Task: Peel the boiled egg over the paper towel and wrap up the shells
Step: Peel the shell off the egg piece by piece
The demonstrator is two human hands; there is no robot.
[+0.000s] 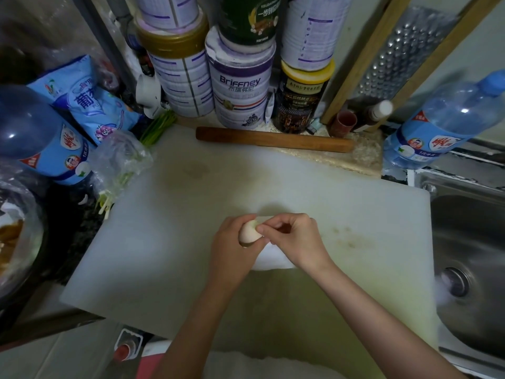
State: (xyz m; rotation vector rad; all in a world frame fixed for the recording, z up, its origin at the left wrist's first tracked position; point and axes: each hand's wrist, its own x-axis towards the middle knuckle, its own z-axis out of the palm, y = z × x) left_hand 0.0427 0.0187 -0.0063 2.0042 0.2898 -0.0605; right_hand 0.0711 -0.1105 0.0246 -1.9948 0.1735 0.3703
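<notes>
A pale boiled egg [248, 231] sits in my left hand [228, 248], which is wrapped around it from the left and below. My right hand [293, 239] meets it from the right, thumb and fingertips pinched at the egg's upper right side. Both hands hover over a white paper towel [269, 260] lying on the white cutting board [169, 242]; most of the towel is hidden beneath my hands. I cannot make out any loose shell pieces.
A wooden rolling pin [273, 140] lies at the board's far edge before stacked tins [240, 86]. Large water bottles stand left [41, 138] and right [437, 124]. A steel sink [470, 255] is at right, bagged greens [120, 165] and a covered bowl [16, 242] at left.
</notes>
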